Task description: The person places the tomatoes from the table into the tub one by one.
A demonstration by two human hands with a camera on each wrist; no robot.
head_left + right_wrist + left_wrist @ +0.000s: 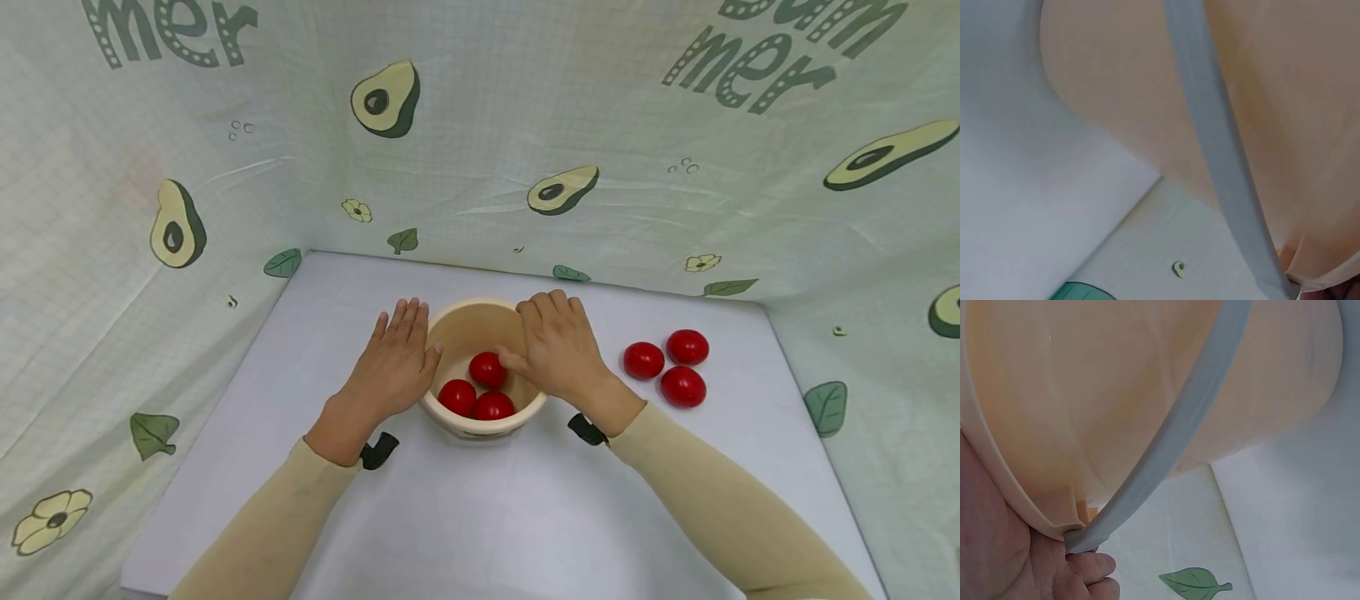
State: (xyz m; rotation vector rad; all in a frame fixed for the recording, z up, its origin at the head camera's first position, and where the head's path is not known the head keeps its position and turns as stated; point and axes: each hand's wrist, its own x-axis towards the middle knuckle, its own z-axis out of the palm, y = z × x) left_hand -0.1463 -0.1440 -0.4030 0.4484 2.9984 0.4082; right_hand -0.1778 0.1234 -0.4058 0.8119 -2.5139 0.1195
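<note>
A cream bucket [480,307] stands mid-table with three red tomatoes [487,369] inside. My left hand [396,358] lies flat against its left outer wall, fingers straight. My right hand [558,346] holds the right rim, its thumb hooked inside near the top tomato and its fingers along the outside. The left wrist view shows the bucket wall [1116,394], its grey handle [1179,425] hanging down, and my left hand [1035,569] touching the handle's joint. In the right wrist view the bucket wall [1272,94] and handle [1216,144] fill the frame.
Three more red tomatoes [672,365] lie loose on the white table [480,517] to the right of the bucket. An avocado-print cloth [480,167] walls the table at the back and on both sides.
</note>
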